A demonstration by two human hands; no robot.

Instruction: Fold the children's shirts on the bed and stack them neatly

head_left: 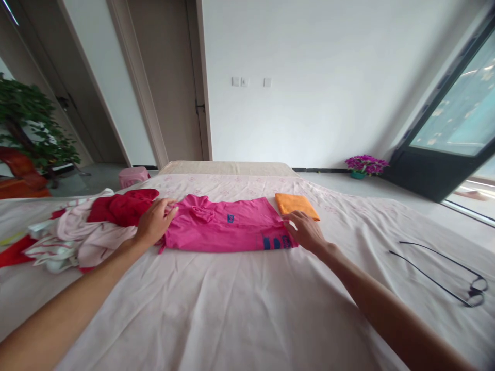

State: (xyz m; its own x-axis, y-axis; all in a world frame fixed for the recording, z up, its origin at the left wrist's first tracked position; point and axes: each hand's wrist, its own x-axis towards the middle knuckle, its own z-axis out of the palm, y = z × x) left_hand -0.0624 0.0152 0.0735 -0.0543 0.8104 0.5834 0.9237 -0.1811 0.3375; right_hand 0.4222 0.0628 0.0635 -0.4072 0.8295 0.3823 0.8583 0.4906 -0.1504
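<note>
A pink polo shirt [228, 232] lies folded into a wide band on the bed, its collar at the upper left and dark blue prints on it. My left hand [154, 224] is at the shirt's left end, fingers closed on the edge of the cloth. At the opposite end my right hand [307, 233] pinches the right edge, with the thumb partly hidden. Just behind the right hand rests a folded orange cloth [296, 203]. A heap of red, white and pale pink clothes [96, 226] lies beside my left forearm.
The bed is covered by a wrinkled pale sheet [232, 314]. Black-framed glasses [474, 291] lie unfolded on the right. Beyond the bed are a pink stool [133, 176], a potted purple flower [365, 165], a leafy plant [34, 118] and a closed door [166, 77].
</note>
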